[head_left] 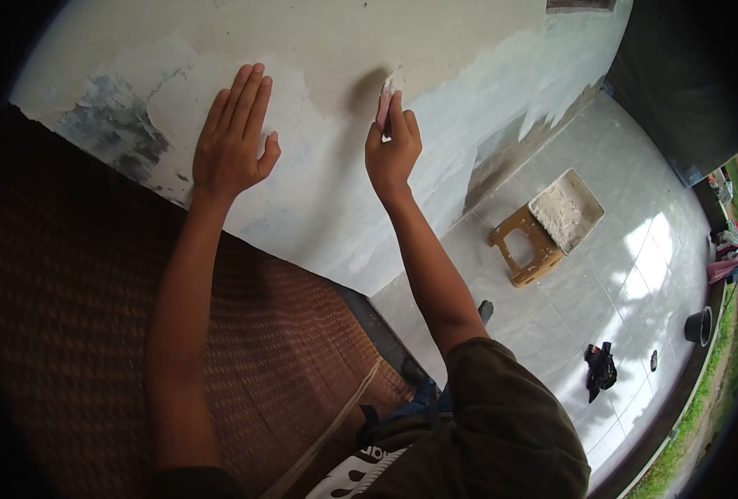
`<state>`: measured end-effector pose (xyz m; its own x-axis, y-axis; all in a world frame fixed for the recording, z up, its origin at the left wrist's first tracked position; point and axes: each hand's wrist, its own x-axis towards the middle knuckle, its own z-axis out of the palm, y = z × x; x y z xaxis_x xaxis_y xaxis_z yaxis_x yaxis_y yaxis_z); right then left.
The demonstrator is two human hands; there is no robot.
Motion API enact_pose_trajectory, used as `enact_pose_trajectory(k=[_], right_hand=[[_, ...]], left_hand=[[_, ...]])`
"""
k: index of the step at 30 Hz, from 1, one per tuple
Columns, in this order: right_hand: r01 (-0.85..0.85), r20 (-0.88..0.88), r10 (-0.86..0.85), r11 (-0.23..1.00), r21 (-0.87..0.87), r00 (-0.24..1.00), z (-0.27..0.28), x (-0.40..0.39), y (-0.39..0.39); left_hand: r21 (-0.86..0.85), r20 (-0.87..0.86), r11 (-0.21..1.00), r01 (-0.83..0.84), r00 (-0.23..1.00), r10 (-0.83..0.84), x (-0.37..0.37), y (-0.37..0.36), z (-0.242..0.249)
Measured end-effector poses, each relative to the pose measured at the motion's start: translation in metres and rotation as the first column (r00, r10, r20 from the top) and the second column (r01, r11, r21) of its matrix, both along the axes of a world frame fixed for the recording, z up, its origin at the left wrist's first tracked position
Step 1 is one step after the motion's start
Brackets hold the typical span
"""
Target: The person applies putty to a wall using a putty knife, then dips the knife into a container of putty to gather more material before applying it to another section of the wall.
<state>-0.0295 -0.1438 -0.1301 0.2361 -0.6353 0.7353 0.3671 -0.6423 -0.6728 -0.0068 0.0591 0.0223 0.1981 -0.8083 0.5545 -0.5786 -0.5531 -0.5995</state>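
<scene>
My left hand (233, 137) lies flat against the wall (310, 166), its fingers stretched out and the thumb apart. To the right of it, my right hand (394, 145) pinches a small scraper (386, 104) with a pinkish body. White paste shows on the scraper's far end, which is at the wall surface beside a small rough white spot. White filler covers much of the wall around both hands, with beige paint above and a dark, peeled patch (119, 129) left of my left hand.
A tray of white paste (567, 211) rests by a tan stool (527, 249) on the tiled floor (552, 320). A black bag (601, 370) and a dark bucket (699, 326) stand farther right. A woven brown mat (78, 333) is below the wall.
</scene>
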Motion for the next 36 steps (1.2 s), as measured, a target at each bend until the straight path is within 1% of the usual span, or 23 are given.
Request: enact_pose_trajectory(k=[2,4,5,7,8,9,10,12,14,16,18,19,22,24,25,26,27,28,30,32,34,36], right_hand=[[0.034,-0.045,-0.038,0.996,-0.078,0.998,-0.002,0.015,0.000],[0.027,-0.034,-0.030,0.996,-0.088,0.999,-0.010,0.018,0.026],[-0.014,-0.070,0.007,0.995,-0.096,0.998,-0.014,0.010,0.044],[-0.097,-0.082,0.088,0.989,-0.113,0.993,-0.027,-0.011,0.081],[-0.215,-0.216,0.190,0.972,-0.097,0.958,-0.036,-0.028,0.100],[-0.334,-0.179,0.316,0.939,-0.080,0.932,-0.043,-0.044,0.114],[-0.358,-0.148,0.339,0.923,-0.138,0.929,-0.047,-0.057,0.122],[-0.375,-0.119,0.362,0.918,-0.126,0.925,-0.041,-0.071,0.112],[-0.264,-0.004,0.265,0.960,-0.099,0.964,-0.023,-0.057,0.079],[-0.117,0.083,0.120,0.992,-0.038,0.989,-0.009,-0.027,0.044],[-0.004,0.059,0.005,1.000,-0.025,0.998,0.002,-0.003,0.022],[0.011,-0.021,-0.012,0.998,-0.058,1.000,0.005,0.004,0.020],[-0.015,-0.043,0.010,0.994,-0.104,0.999,-0.001,0.008,0.052],[-0.114,-0.102,0.102,0.987,-0.114,0.990,-0.015,-0.011,0.082],[-0.147,-0.077,0.139,0.984,-0.099,0.987,-0.021,-0.024,0.099],[-0.250,-0.120,0.241,0.966,-0.060,0.963,-0.031,-0.040,0.116],[-0.327,-0.043,0.324,0.942,-0.073,0.945,-0.040,-0.052,0.128],[-0.418,-0.051,0.415,0.905,-0.081,0.909,-0.045,-0.066,0.132],[-0.433,0.035,0.437,0.898,-0.081,0.899,-0.042,-0.077,0.121],[-0.349,0.055,0.352,0.935,-0.068,0.934,-0.030,-0.067,0.087],[-0.177,0.076,0.184,0.980,-0.092,0.980,-0.015,-0.043,0.047],[-0.033,0.072,0.040,0.995,-0.098,0.997,-0.010,-0.015,0.015]], left_hand=[[-0.021,-0.022,0.999,0.050,0.998,-0.050,0.001,0.000,-0.001],[-0.010,-0.010,1.000,0.023,1.000,-0.023,0.000,0.000,0.001],[0.000,0.002,1.000,-0.004,1.000,0.004,-0.001,0.000,0.001],[-0.007,-0.002,1.000,0.014,1.000,-0.014,0.000,0.001,0.001],[-0.013,-0.005,0.999,0.029,1.000,-0.029,0.000,0.000,0.001],[-0.014,-0.005,0.999,0.031,1.000,-0.031,0.000,-0.001,0.001],[-0.014,-0.005,0.999,0.032,0.999,-0.032,0.000,0.000,0.001],[-0.013,-0.005,1.000,0.028,1.000,-0.028,0.000,0.000,0.001],[-0.003,0.008,1.000,0.005,1.000,-0.005,0.000,0.000,0.000],[0.004,0.009,1.000,-0.006,1.000,0.006,0.000,0.001,-0.001],[0.005,0.018,1.000,-0.011,1.000,0.011,0.001,0.000,0.000],[0.002,0.016,1.000,-0.004,1.000,0.004,0.000,0.000,0.000],[-0.004,0.007,1.000,0.006,1.000,-0.006,0.000,0.000,0.000],[-0.012,-0.001,1.000,0.011,1.000,-0.011,0.000,0.000,0.001],[-0.012,0.001,1.000,0.016,1.000,-0.016,0.001,0.001,0.001],[-0.012,0.001,1.000,0.022,1.000,-0.022,0.001,0.001,0.000],[-0.014,0.000,1.000,0.027,1.000,-0.027,0.001,0.000,0.000],[-0.013,-0.004,1.000,0.027,1.000,-0.027,0.001,0.000,0.000],[-0.012,-0.009,1.000,0.021,1.000,-0.021,0.000,0.001,0.001],[-0.006,-0.003,1.000,0.008,1.000,-0.008,-0.001,0.000,0.001],[-0.003,-0.001,1.000,0.003,1.000,-0.003,0.000,0.001,0.000],[-0.003,0.006,1.000,0.002,1.000,-0.002,0.000,0.000,0.000]])
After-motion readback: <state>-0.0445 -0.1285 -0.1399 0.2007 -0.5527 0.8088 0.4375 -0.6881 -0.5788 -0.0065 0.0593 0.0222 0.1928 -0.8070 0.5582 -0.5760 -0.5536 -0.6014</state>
